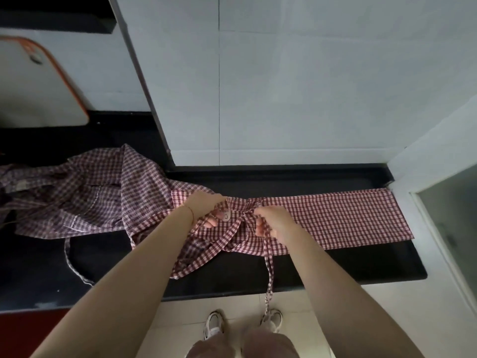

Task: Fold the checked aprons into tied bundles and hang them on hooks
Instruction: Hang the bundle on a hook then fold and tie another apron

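Two hands are down on the black counter [335, 267], both busy at the middle of a red-and-white checked apron [335, 215] that lies folded into a long strip along the back of the worktop, its right end reaching almost to the white wall [426, 156]. Left hand [206, 208] has its fingers curled into the bunched cloth, gripping a fold by a small white label [227, 215]. Right hand [271, 223], just beside it, is closed round the apron's tie strap [268, 267] where the fabric gathers into a twist between the two hands. That strap runs from the fist over the front edge of the counter and hangs down towards the floor, its end dangling above a pair of white trainers [214, 324].

Off to the left, a heap of more checked aprons [77, 197] sprawls loose and crumpled on the same counter, one thin strap [74, 267] trailing forward. Further back on the left, a white cutting board [38, 94] with an orange rim leans upright against the wall.
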`<state>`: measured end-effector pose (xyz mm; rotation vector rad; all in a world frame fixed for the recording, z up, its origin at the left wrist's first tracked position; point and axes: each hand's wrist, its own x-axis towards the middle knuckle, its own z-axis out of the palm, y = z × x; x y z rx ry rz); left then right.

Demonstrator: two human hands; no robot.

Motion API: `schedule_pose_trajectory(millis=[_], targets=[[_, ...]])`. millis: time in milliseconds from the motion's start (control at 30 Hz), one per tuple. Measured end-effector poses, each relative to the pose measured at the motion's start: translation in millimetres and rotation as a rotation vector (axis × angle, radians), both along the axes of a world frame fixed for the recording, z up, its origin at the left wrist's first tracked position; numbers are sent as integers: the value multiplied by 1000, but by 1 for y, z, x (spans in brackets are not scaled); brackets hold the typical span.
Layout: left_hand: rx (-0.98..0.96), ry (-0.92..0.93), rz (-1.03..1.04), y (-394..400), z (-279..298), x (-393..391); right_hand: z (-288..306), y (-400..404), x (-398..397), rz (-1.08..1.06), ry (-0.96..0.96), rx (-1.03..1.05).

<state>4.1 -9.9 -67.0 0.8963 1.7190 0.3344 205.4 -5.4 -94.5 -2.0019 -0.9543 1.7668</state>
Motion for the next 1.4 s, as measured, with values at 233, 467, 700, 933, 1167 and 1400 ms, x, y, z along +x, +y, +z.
schedule_pose_trajectory(millis=[233, 467, 700, 933, 1167, 1400], targets=[[43, 494, -476, -1, -6, -8, 28, 8, -2, 321, -94, -193], [613, 577, -505, -13, -20, 38, 37, 35, 8, 345, -173, -53], [205, 626, -862, -16, -74, 70, 36, 54, 40, 684, -490, -47], [203, 643, -737, -12, -86, 79, 47, 98, 100, 186, -1207, 686], [175, 573, -243, -22, -86, 82, 29, 89, 77, 555, -1067, 598], [128, 426, -223, -9, -65, 56, -43, 14, 24, 892, -772, 313]])
